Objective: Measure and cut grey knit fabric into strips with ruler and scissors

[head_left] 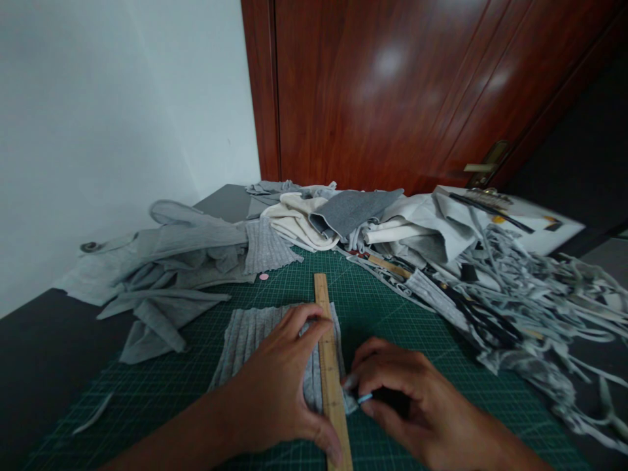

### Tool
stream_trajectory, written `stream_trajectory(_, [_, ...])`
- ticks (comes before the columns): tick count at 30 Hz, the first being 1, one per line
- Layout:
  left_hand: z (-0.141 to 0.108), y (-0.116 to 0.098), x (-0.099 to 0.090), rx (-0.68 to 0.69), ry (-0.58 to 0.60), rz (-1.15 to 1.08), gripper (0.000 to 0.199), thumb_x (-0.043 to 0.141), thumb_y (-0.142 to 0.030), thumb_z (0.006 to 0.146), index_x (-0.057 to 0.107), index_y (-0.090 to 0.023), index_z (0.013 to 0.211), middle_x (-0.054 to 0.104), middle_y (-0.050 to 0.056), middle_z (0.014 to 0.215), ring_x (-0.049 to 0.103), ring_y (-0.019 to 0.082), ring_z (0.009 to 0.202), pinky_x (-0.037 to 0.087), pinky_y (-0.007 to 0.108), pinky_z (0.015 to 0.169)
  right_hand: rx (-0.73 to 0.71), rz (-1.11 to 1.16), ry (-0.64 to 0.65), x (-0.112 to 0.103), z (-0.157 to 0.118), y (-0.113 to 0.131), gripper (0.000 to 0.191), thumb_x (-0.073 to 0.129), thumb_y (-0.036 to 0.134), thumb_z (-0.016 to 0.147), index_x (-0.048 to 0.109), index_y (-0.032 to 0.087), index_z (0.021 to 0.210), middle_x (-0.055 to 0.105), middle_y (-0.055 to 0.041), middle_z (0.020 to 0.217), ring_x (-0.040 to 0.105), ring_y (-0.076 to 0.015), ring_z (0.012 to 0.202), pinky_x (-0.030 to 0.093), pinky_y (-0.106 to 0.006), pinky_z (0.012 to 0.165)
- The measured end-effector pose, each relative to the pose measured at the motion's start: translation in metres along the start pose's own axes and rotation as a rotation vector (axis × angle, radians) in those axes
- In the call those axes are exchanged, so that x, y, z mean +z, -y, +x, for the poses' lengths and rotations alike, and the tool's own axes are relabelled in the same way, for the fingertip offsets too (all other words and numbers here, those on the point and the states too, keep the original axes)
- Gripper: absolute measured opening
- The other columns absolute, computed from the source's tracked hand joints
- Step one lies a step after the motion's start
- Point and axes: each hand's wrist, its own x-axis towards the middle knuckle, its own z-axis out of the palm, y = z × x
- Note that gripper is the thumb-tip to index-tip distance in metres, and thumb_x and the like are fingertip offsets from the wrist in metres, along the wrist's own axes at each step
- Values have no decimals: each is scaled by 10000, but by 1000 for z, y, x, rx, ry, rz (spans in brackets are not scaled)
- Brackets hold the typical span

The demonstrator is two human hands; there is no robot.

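A wooden ruler (330, 366) lies lengthwise over a piece of grey ribbed knit fabric (245, 337), near its right edge. My left hand (275, 386) holds the ruler down, with fingertips at its upper part and the thumb near its lower end. To the right of the ruler, my right hand (407, 389) is closed in a pinch on a small light-blue piece (364, 398), whose exact kind I cannot make out. Its fingertips are at the fabric's right edge. Part of the fabric is hidden under my left hand and the ruler.
Under the work is a green gridded cutting mat (392, 314). Grey cloth (167, 255) is heaped at left, white and grey folded fabrics (363, 209) at the back, tangled strips (540, 294) at right. A pink disc (263, 277) and a pale scrap (93, 415) lie on the mat.
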Motion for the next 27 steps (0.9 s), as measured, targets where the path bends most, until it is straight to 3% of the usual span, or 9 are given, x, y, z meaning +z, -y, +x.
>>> stream_trajectory(16, [1, -3, -2, 30, 1, 56, 1137, 913, -748, 492, 557, -198, 1420, 536, 165, 1451, 497, 411, 1343, 412, 565, 1164, -20, -18, 54, -6, 3, 3, 227, 636, 48, 868, 716, 229, 978, 762, -54, 860, 682, -248, 892, 564, -423, 773])
stream_trajectory(27, [1, -7, -3, 16, 14, 68, 1108, 891, -762, 528, 559, -190, 1417, 531, 173, 1454, 499, 410, 1345, 412, 560, 1164, -16, -4, 29, -7, 1, 4, 272, 653, 28, 848, 722, 234, 1013, 772, -52, 898, 687, -240, 893, 566, -416, 776])
